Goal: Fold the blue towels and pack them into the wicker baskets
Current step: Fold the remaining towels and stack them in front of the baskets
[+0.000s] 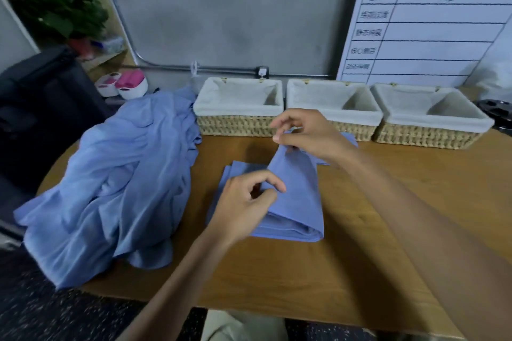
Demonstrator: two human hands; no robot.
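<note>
A partly folded blue towel [293, 196] lies on the wooden table [360, 257] in front of me. My right hand [307, 135] pinches its far corner and lifts that flap over the lower layers. My left hand [246, 202] pinches the towel's near left edge. A big heap of loose blue towels [116, 183] covers the table's left end. Three wicker baskets with white liners stand in a row at the back: left [238, 108], middle [332, 111], right [426, 119]. No towel shows inside any of them.
A whiteboard with a green header [432, 16] leans on the wall behind the baskets. A dark chair [36, 108] stands left of the table, pink and white tubs [127, 86] behind it. A black object [498, 113] sits at the far right.
</note>
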